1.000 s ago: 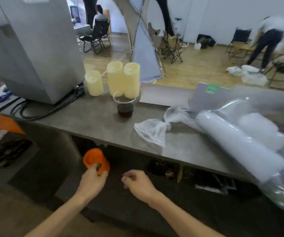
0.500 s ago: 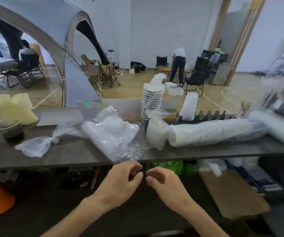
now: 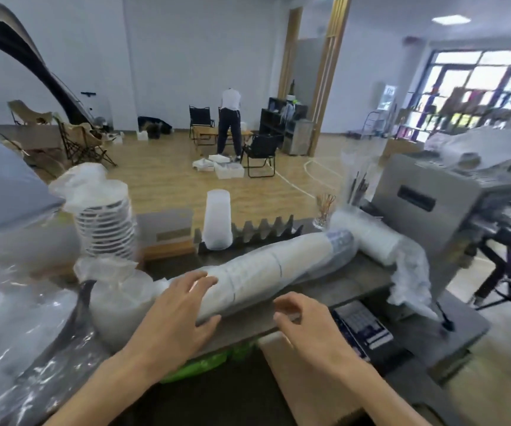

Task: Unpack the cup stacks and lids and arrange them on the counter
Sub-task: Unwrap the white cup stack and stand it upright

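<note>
A long stack of white paper cups (image 3: 266, 265) in clear wrap lies on its side across the grey counter (image 3: 334, 292). My left hand (image 3: 180, 312) has its fingers spread over the stack's near end, thumb low at its front side. My right hand (image 3: 303, 321) hovers over the counter's front edge with loosely curled fingers, holding nothing. A second wrapped white stack (image 3: 371, 238) lies at the right. An upright bagged stack of ribbed lids (image 3: 106, 226) stands at the left, with a wrapped bundle (image 3: 119, 293) below it. A frosted cup stack (image 3: 217, 219) stands in a black toothed rack (image 3: 263, 232).
Crumpled clear plastic bags (image 3: 17, 327) fill the counter's left end. A grey machine (image 3: 432, 216) stands at the right, with a keypad device (image 3: 361, 324) in front of it. A person (image 3: 229, 121) bends over among folding chairs on the wooden floor beyond.
The view has swung right along the counter. Both hands have risen from below the counter's edge and parted; the left now reaches over the lying cup stack.
</note>
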A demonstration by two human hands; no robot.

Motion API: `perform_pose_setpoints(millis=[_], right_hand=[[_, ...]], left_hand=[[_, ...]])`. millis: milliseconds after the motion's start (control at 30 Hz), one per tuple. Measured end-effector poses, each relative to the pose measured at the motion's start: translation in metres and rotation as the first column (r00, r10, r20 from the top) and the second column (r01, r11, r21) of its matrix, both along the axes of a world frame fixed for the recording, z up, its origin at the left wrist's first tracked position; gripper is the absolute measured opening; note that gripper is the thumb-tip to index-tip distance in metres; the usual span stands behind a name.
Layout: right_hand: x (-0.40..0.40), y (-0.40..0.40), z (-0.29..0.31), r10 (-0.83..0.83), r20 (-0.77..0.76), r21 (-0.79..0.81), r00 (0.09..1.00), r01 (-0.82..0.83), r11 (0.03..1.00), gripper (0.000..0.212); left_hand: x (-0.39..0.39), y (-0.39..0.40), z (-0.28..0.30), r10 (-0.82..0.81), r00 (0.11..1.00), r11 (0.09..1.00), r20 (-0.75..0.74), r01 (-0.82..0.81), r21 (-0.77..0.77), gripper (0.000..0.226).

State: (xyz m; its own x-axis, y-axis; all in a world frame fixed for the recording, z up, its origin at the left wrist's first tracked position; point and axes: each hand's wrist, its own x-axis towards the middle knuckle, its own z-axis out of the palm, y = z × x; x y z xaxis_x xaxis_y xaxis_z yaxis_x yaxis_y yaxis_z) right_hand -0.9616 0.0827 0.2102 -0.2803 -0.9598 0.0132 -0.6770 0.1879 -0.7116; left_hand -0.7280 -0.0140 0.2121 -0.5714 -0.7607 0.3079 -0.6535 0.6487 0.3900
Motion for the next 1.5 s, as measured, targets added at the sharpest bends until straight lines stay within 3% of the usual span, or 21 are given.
perform_pose_setpoints(millis=[200,333,433,567,633,700,767,900,1033,1133,1233,1333,1500], right_hand=[[-0.108,-0.043,0.009,-0.083,-0.166,-0.02,0.983,0.081,0.997,0.041],[-0.146,-0.082,0.009,0.024,-0.264,0.039,0.964,-0.014,0.999,0.048],[-0.179,-0.097,0.014,0.051,-0.264,0.019,0.963,-0.047,0.999,0.046],[-0.276,-0.108,0.026,-0.199,-0.389,-0.126,0.9,0.162,0.979,0.043],[-0.333,-0.116,0.025,-0.232,-0.539,-0.027,0.809,0.259,0.965,0.056],[-0.369,-0.124,0.017,-0.152,-0.659,0.14,0.737,0.319,0.937,0.078],[-0.391,-0.128,0.001,-0.079,-0.659,0.252,0.748,0.318,0.914,0.097],[-0.414,-0.125,-0.031,-0.075,-0.626,0.209,0.776,0.26,0.943,0.105],[-0.427,-0.116,-0.03,-0.062,-0.706,0.163,0.706,0.247,0.955,0.099],[-0.395,-0.112,-0.021,-0.062,-0.71,-0.01,0.702,0.078,0.997,0.09],[-0.338,-0.123,-0.008,0.209,-0.652,0.025,0.728,-0.256,0.966,0.088],[-0.274,-0.153,-0.01,0.431,-0.678,0.137,0.595,-0.474,0.87,0.094],[-0.173,-0.196,-0.028,0.596,-0.7,0.225,0.395,-0.67,0.708,0.108]], left_hand=[[-0.068,-0.056,-0.006,0.093,0.939,0.995,0.332,-0.104,0.013,0.103],[-0.095,-0.075,-0.02,0.082,0.911,0.984,0.404,-0.138,0.11,0.107],[-0.106,-0.078,-0.032,0.145,0.888,0.979,0.435,-0.193,0.066,0.098],[-0.111,-0.084,-0.042,0.237,0.872,0.951,0.428,-0.299,0.083,0.111],[-0.129,-0.088,-0.046,0.266,0.875,0.959,0.406,-0.281,-0.023,0.118],[-0.163,-0.079,-0.041,0.216,0.936,0.976,0.277,-0.199,-0.091,0.093],[-0.216,-0.064,-0.036,0.095,0.977,0.987,0.193,-0.067,-0.148,0.069],[-0.3,-0.032,-0.024,-0.123,0.976,0.963,0.178,0.161,-0.216,0.062],[-0.303,-0.039,-0.017,-0.078,0.98,0.968,0.185,0.119,-0.221,0.064],[-0.263,-0.053,-0.019,0.034,0.977,0.988,0.212,0.0,-0.158,0.072],[-0.217,-0.06,-0.023,0.202,0.945,0.975,0.257,-0.169,-0.144,0.087],[-0.174,-0.058,-0.024,0.34,0.853,0.94,0.397,-0.288,-0.185,0.102],[-0.106,-0.049,-0.029,0.45,0.758,0.893,0.473,-0.393,-0.219,0.115]])
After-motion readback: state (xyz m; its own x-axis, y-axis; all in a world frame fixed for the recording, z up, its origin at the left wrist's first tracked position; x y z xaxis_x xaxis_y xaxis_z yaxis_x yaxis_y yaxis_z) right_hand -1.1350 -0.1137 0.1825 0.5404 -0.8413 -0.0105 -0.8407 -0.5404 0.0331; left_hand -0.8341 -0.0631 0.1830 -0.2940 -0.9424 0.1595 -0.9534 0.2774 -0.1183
